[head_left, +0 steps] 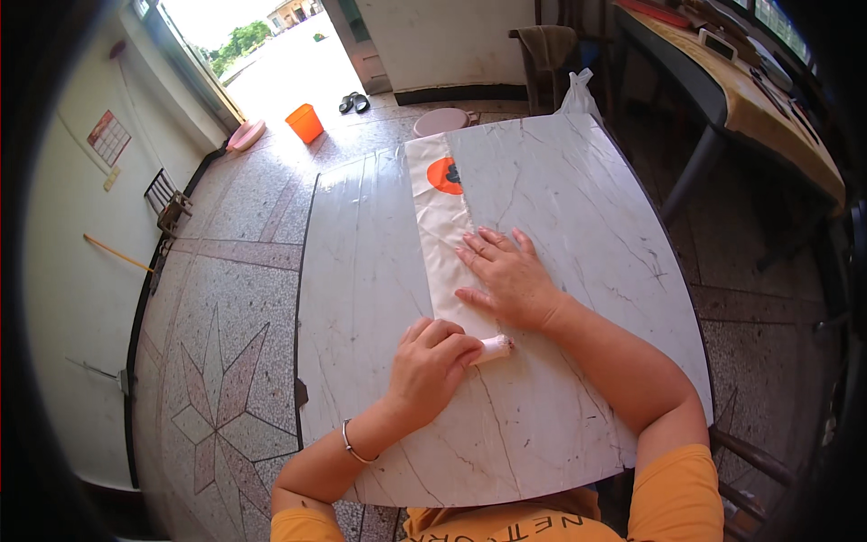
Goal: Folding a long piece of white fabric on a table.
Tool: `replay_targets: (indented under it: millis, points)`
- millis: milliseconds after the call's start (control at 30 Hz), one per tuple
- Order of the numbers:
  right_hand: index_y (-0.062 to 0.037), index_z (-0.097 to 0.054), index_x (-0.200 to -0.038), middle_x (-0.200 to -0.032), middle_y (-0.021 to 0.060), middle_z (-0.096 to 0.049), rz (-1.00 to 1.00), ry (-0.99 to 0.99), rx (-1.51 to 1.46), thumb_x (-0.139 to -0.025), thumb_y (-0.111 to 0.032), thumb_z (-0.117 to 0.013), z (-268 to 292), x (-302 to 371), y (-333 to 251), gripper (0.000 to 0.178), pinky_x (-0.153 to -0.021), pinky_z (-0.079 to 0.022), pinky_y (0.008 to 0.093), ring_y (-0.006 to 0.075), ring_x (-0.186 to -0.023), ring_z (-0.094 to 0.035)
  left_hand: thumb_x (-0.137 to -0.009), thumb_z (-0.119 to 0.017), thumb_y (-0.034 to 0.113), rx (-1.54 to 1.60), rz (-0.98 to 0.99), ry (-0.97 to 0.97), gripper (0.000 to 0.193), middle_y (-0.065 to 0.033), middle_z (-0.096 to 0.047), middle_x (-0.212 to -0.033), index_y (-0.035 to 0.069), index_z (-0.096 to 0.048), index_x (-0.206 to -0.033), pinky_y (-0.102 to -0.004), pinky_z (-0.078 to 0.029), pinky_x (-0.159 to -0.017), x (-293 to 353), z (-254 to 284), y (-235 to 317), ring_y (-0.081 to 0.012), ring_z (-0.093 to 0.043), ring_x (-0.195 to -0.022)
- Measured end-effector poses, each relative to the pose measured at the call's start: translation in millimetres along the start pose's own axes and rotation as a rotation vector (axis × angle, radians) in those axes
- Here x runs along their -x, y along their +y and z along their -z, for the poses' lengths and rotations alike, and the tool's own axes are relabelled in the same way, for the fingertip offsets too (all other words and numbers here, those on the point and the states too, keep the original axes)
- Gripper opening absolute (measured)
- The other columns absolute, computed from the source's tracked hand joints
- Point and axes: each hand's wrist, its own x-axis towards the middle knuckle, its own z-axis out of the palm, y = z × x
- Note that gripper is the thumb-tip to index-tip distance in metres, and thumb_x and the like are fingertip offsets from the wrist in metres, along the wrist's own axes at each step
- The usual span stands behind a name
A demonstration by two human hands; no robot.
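A long folded strip of cream cloth (438, 226) with an orange round print (444, 175) runs from the table's far edge toward me. Its near end is wound into a small tight roll (493, 349). My left hand (435, 361) is closed around the left part of this roll, fingers curled over it, and the roll's right end sticks out. My right hand (508, 278) lies flat with fingers spread, its fingertips on the right edge of the strip just beyond the roll. The cloth under both hands is partly hidden.
The strip lies on a marble-patterned table (560, 199). Past its far edge are a pink round stool (441, 122) and a white plastic bag (580, 94). An orange bucket (304, 123) and dark slippers (354, 102) are on the floor near the doorway. A cloth-covered side table (768, 113) stands at right.
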Motion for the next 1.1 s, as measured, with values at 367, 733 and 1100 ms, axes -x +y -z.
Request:
replay_targets:
  millis: [367,733,1100]
  points:
    - [-0.01,-0.047,-0.146,-0.153,0.0102,-0.043,-0.019,-0.047,0.014,-0.098,-0.051,-0.049,-1.9,0.2,0.2,0.063,-0.118,-0.016,0.0566,0.0246,-0.146,-0.031,-0.085,-0.073,0.016,0.146,-0.051,-0.162,0.015,-0.0049,-0.068,-0.093,0.008,-0.071,-0.097,-0.0369,-0.045,-0.084,-0.7,7.6,-5.2,-0.0251,-0.061,-0.09]
    - [-0.0095,-0.046,-0.146,-0.154,0.0094,-0.043,-0.02,-0.043,0.0,-0.097,-0.051,-0.05,-1.2,1.1,-0.9,0.064,-0.118,-0.016,0.0568,0.024,-0.147,-0.03,-0.082,-0.076,0.01,0.093,0.028,0.021,0.009,-0.0073,-0.068,-0.085,0.004,-0.073,-0.088,-0.0375,-0.05,-0.077,0.2,0.3,6.8,-0.0252,-0.062,-0.086]
    - [-0.0093,-0.048,-0.145,-0.153,0.0094,-0.043,-0.006,-0.035,0.004,-0.097,-0.05,-0.05,-5.2,1.5,-2.7,0.063,-0.118,-0.017,0.0564,0.024,-0.147,-0.03,-0.083,-0.075,0.019,-0.051,-0.133,-0.088,0.017,-0.0048,-0.067,-0.091,0.008,-0.071,-0.094,-0.0375,-0.048,-0.079,7.3,4.1,7.3,-0.0245,-0.062,-0.085]
